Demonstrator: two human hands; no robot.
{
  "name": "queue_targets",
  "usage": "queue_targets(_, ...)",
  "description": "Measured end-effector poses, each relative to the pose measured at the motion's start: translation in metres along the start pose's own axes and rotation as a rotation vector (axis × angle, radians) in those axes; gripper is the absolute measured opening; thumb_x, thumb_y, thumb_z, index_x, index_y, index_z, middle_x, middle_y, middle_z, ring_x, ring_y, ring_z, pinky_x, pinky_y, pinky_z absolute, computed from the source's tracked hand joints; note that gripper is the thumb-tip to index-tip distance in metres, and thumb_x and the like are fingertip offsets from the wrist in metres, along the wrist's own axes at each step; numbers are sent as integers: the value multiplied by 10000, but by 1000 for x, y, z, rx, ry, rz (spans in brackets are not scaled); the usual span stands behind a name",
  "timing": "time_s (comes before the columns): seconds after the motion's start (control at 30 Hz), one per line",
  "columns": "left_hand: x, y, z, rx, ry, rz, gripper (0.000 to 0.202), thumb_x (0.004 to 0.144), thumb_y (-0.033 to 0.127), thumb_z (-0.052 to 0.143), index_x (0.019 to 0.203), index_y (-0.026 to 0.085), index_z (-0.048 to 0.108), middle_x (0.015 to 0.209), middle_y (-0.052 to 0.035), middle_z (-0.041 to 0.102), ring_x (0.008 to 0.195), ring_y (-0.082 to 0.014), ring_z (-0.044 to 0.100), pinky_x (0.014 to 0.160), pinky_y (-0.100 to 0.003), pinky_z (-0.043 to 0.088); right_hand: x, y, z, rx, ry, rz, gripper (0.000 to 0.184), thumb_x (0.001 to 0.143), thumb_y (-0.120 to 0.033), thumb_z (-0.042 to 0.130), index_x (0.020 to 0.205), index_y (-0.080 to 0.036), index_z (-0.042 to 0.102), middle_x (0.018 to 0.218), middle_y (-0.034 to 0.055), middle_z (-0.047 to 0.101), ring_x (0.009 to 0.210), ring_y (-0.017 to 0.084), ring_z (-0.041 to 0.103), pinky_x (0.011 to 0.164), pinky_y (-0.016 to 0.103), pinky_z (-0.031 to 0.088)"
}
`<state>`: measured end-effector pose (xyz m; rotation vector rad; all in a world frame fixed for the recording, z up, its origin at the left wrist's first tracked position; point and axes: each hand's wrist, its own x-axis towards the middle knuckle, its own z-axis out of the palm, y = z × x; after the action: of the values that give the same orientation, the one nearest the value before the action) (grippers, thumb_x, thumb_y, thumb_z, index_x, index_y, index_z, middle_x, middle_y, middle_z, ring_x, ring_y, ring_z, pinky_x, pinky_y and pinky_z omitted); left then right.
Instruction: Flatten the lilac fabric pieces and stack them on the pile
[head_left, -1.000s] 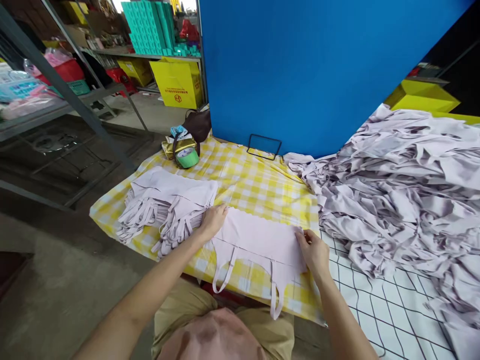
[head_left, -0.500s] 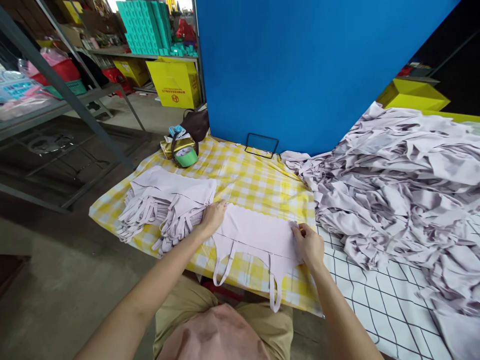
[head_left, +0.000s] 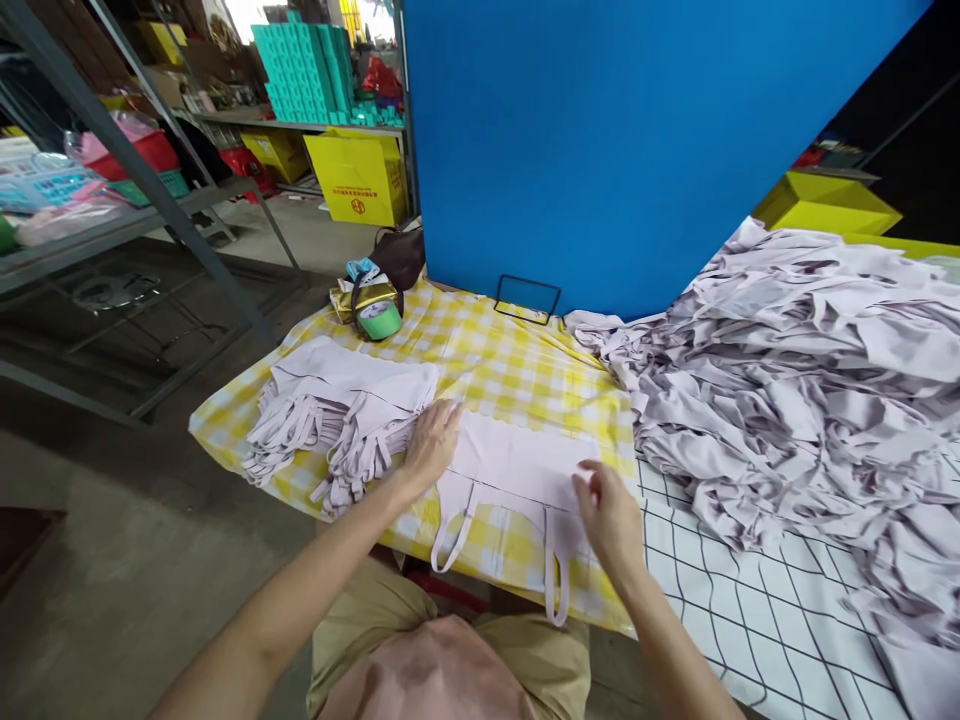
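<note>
A pale lilac camisole top (head_left: 510,460) lies spread on the yellow-and-white checked cloth (head_left: 517,375), its straps hanging toward the front edge. My left hand (head_left: 435,440) rests on its left end, fingers lying fairly flat and not gripping. Over the right end is my right hand (head_left: 611,515), with thumb and forefinger apart, the other fingers curled, and nothing visible between them. Beside my left hand sits a layered stack of similar tops (head_left: 337,385), straps drooping toward me.
A large heap of lilac garments (head_left: 810,390) covers the right side, partly on a white grid-patterned cloth (head_left: 720,580). Behind the table stands a blue panel (head_left: 600,150), with a black wire frame (head_left: 527,300) before it. Green tape (head_left: 380,320) lies at the back left.
My right hand has let go of the top's right edge and moved slightly inward. My left hand's fingers have flattened on the left end. The view has shifted slightly.
</note>
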<state>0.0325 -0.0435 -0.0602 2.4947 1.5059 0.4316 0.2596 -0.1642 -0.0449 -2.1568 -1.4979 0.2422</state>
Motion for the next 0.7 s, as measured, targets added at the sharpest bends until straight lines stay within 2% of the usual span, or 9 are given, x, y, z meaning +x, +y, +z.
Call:
queue_targets(0.07,-14,4,2,-40,-57,172,462,874,177,426,1332,199,366,1402,-72,374,1335,-222,244,1100,-401,197,-36,-23,7,105,-171,-257,184,874,-246,405,969,-203,557,747,14,588,572,134,530,563,245,393)
queue_targets(0.1,-21,6,4,-69,-114,251,470,884,208,421,1347,212,346,1428,-55,339,1351,-215,204,1107,-407,179,-53,-36,13,105,-263,-424,183,873,-200,405,977,-209,555,772,16,591,598,134,538,558,240,394)
queue_targets(0.17,-30,9,6,-119,-241,356,476,904,266,394,1371,238,304,1456,-28,288,1365,-196,164,1110,-404,173,-79,-59,25,5,-364,-660,189,849,-144,461,998,-221,548,790,14,579,668,155,547,550,247,390)
queue_targets(0.27,-36,11,7,-143,-341,408,454,925,303,352,1374,268,295,1472,-11,246,1369,-173,143,1111,-400,155,-97,-80,46,-147,-420,-847,184,785,-158,582,961,-198,546,858,33,570,771,199,540,560,277,408)
queue_targets(0.4,-33,9,6,-123,-377,417,446,932,317,345,1372,264,299,1477,-14,225,1370,-158,136,1113,-387,136,-103,-86,66,-228,-425,-889,84,758,-181,613,811,-166,549,855,58,549,801,220,525,559,304,435)
queue_targets(0.5,-33,7,4,-109,-388,415,455,930,317,354,1377,261,289,1477,-15,221,1371,-159,129,1113,-392,128,-110,-87,67,-208,-376,-874,141,758,-166,596,895,-150,565,858,63,562,784,228,529,579,333,457)
queue_targets(0.6,-34,12,0,-112,-393,392,459,925,296,366,1375,251,294,1476,-24,223,1370,-172,136,1111,-417,133,-120,-79,55,-144,-253,-763,347,788,-135,535,1132,-154,493,879,67,585,760,230,543,630,356,471)
queue_targets(0.7,-35,28,-1,-127,-377,377,466,916,274,384,1373,243,303,1471,-45,233,1370,-191,137,1107,-454,127,-130,-52,38,-43,-49,-547,279,848,-163,457,1126,-193,464,798,50,577,688,213,556,602,329,473)
